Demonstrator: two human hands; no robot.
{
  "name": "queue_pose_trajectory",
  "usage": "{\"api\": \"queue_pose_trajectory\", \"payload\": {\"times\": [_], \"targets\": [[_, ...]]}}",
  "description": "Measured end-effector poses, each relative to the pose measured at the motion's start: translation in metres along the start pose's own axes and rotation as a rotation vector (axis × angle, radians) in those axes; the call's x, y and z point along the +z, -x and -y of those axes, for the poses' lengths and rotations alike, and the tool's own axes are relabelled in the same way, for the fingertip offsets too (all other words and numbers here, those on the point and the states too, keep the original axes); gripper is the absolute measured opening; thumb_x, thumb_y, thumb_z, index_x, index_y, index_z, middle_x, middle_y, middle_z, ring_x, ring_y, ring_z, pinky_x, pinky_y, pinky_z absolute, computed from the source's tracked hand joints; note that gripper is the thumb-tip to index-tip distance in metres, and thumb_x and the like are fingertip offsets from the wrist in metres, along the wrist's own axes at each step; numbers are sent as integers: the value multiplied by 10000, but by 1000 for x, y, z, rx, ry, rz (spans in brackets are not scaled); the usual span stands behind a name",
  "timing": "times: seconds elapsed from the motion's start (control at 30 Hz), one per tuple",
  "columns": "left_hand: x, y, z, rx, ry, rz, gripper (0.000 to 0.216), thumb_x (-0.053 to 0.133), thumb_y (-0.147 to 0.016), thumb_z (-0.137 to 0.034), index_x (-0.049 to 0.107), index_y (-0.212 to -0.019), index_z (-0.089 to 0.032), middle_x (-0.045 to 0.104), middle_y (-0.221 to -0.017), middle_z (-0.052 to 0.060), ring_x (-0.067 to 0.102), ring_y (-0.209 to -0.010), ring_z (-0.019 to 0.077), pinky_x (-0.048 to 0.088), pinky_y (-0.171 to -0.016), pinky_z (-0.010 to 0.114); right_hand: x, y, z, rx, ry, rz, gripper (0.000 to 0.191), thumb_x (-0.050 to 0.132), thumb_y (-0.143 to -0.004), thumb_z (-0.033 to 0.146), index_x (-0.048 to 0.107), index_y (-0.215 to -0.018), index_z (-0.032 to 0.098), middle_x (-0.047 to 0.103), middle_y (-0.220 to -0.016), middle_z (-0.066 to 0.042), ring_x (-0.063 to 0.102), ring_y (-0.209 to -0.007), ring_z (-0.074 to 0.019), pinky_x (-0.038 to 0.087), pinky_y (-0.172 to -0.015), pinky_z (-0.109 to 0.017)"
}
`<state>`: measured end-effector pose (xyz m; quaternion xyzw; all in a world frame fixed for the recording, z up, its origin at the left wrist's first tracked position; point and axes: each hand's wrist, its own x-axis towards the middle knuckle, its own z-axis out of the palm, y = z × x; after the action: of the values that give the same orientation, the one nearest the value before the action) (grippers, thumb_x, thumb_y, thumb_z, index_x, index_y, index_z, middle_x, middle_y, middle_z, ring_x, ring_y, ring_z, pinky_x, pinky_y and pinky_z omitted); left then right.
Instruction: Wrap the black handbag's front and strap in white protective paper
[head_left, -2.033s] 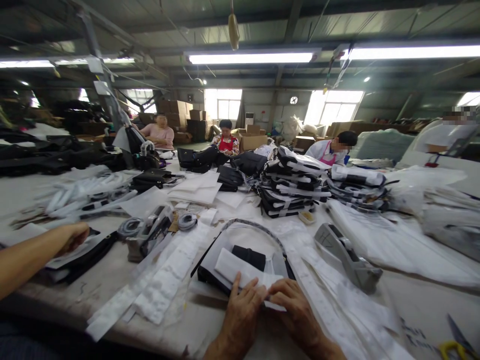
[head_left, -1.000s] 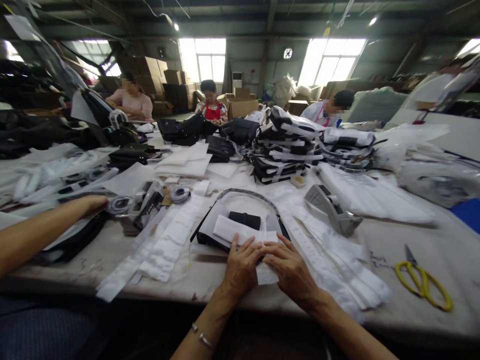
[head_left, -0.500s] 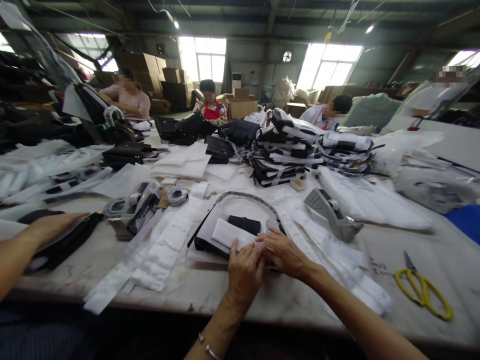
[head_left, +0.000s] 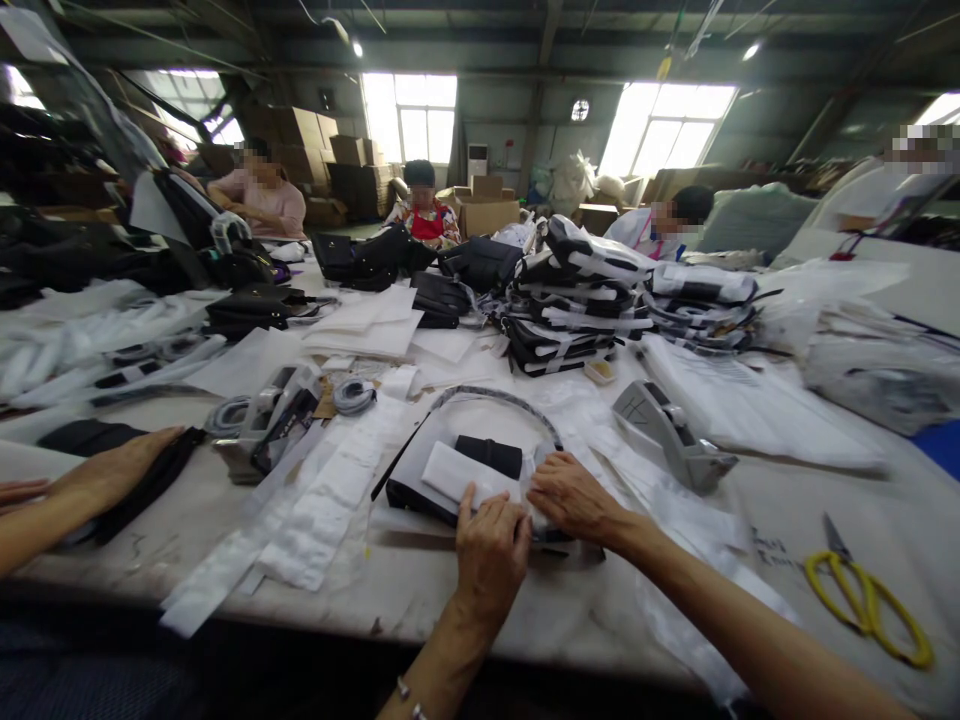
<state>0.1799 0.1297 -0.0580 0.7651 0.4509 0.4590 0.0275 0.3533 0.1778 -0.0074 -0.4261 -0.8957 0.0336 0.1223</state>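
Observation:
A black handbag (head_left: 405,494) lies on the table in front of me, partly covered with white packing sheet. Its strap (head_left: 491,392), in a grey wrapping, arches away from me. On the bag rest a folded white foam pad (head_left: 457,470) and a black rolled piece (head_left: 489,455). My left hand (head_left: 491,545) holds the pad down at its near right end, index finger stretched out, other fingers bent. Close beside it, my right hand (head_left: 574,495) is closed at the bag's right side, fingers curled inward; what they pinch is hidden.
Tape dispensers (head_left: 266,430) (head_left: 671,440) stand left and right. Yellow-handled scissors (head_left: 862,600) lie at right. White strips (head_left: 307,510) cover the table beside the bag. A co-worker's hand (head_left: 112,475) rests on another black bag (head_left: 154,480) at left. Wrapped bags (head_left: 570,300) are stacked behind.
My right hand's spread fingers have curled closed and shifted slightly right. My left hand stays on the pad. At left, a co-worker's second hand has come into view.

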Motion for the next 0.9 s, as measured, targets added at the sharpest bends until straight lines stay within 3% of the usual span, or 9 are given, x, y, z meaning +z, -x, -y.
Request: {"api": "queue_pose_trajectory", "payload": {"times": [0.1, 0.23, 0.33, 0.53, 0.73, 0.83, 0.9], "targets": [[3, -1, -1, -18, -45, -6, 157, 484, -927, -137, 560, -806, -203, 654, -754, 5, 668, -831, 180, 330, -1118, 509, 8, -2, 4, 163, -31, -8, 268, 552, -876, 172, 542, -609, 200, 603, -672, 6, 527, -720, -163, 373, -757, -322], [5, 0, 1, -29, -97, 6, 123, 477, -943, -155, 557, -862, -202, 643, -746, -5, 635, -720, 167, 352, -1103, 498, 21, 2, 4, 314, -162, -126, 184, 601, -786, 128, 552, -623, 198, 586, -663, 23, 533, -714, -154, 372, -727, -296], [5, 1, 3, 22, -110, 27, 128, 478, -958, -155, 590, -997, -205, 679, -867, 17, 657, -830, 183, 331, -1113, 506, 29, 5, 1, 365, -247, -167, 170, 623, -775, 134, 568, -626, 197, 584, -659, 20, 538, -705, -155, 376, -691, -282], [-1, 3, 2, 68, -112, 164, 144, 510, -970, -238, 622, -1059, -238, 667, -916, 29, 634, -1015, 221, 233, -1151, 574, 26, 3, 2, 429, -242, -120, 137, 666, -800, 190, 645, -665, 204, 648, -715, 6, 580, -745, -168, 385, -721, -294], [-4, 6, 0, 117, -131, 186, 229, 508, -976, -348, 609, -1113, -194, 663, -1121, 93, 610, -1089, 241, 194, -1160, 617, 16, -2, 3, 438, -70, -20, 109, 694, -851, 284, 728, -755, 245, 714, -789, -12, 619, -815, -211, 359, -781, -353], [-4, 6, 4, 200, -131, 176, 233, 488, -988, -312, 593, -1145, -175, 596, -1325, 119, 554, -1219, 239, 111, -1186, 613, 15, -3, 4, 345, 79, -14, 153, 652, -901, 292, 743, -794, 232, 713, -787, -39, 614, -834, -226, 342, -800, -370], [-3, 7, 7, 237, -128, 164, 241, 497, -986, -308, 588, -1168, -179, 605, -1330, 107, 538, -1248, 234, 61, -1195, 609, 14, -3, 6, 274, 151, 4, 177, 620, -923, 269, 747, -806, 228, 708, -792, -47, 609, -851, -227, 330, -809, -369]]}}
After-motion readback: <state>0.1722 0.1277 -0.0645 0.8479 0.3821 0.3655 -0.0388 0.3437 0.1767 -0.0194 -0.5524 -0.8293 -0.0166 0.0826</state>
